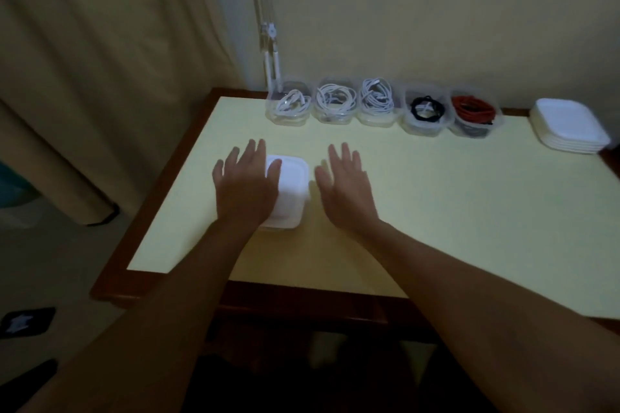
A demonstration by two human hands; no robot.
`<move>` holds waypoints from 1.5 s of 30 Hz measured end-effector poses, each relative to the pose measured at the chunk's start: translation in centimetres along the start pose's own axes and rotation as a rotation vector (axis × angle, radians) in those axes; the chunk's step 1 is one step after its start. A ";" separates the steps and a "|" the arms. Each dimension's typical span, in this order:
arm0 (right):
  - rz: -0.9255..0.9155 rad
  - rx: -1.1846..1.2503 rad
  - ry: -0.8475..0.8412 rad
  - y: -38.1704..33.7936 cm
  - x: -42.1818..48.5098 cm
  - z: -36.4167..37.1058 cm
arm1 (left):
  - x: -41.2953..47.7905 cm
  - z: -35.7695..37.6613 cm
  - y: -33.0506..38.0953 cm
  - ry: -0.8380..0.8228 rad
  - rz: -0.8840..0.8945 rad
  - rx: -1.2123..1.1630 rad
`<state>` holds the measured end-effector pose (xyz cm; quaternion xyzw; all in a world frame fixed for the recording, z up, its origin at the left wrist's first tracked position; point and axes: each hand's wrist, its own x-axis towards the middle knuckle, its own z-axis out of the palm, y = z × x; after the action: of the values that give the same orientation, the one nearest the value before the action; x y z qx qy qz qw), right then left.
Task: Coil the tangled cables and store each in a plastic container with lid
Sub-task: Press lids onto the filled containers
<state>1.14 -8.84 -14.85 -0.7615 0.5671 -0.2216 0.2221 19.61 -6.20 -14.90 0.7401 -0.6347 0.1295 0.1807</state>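
Observation:
A plastic container with a white lid (291,189) sits on the pale yellow table (436,211), near its left side. My left hand (246,183) lies flat with straight fingers over the lid's left part. Just right of the container, my right hand (344,186) is spread flat, palm down, and holds nothing. Along the far edge stands a row of several clear open containers: three with coiled white cables (335,100), one with a black cable (426,108), one with a red cable (473,109).
A stack of white lids (568,126) rests at the table's far right. A white lamp arm (271,54) rises at the back by the wall. A curtain (100,60) hangs at left. The table's brown wooden rim (302,298) faces me.

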 end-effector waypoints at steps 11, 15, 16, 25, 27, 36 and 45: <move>0.296 -0.479 0.036 20.1 -5.9 -10.0 | -4.6 4.9 17.5 -0.509 0.222 -0.167; 0.297 -0.464 0.064 22.4 -3.5 -11.3 | -4.3 6.0 19.4 -0.479 0.272 -0.118; 0.308 -0.458 0.090 22.9 -2.6 -11.5 | -4.0 6.1 19.9 -0.476 0.286 -0.122; 0.302 -0.290 0.333 26.1 6.2 -12.6 | -1.7 8.0 22.9 -0.415 0.309 -0.164; 0.295 -0.281 0.369 26.7 7.9 -13.0 | -1.3 8.5 23.2 -0.404 0.313 -0.160; 0.284 -0.215 0.421 28.4 10.2 -13.7 | -0.2 9.0 24.1 -0.393 0.295 -0.167; 0.256 -0.113 0.416 27.0 3.4 -13.8 | 0.0 8.7 24.1 -0.407 0.275 -0.195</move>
<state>-26.76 -20.31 -19.36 -0.6327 0.7040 -0.3116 0.0838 -4.48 -13.10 -20.26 0.6370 -0.7619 -0.0603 0.1006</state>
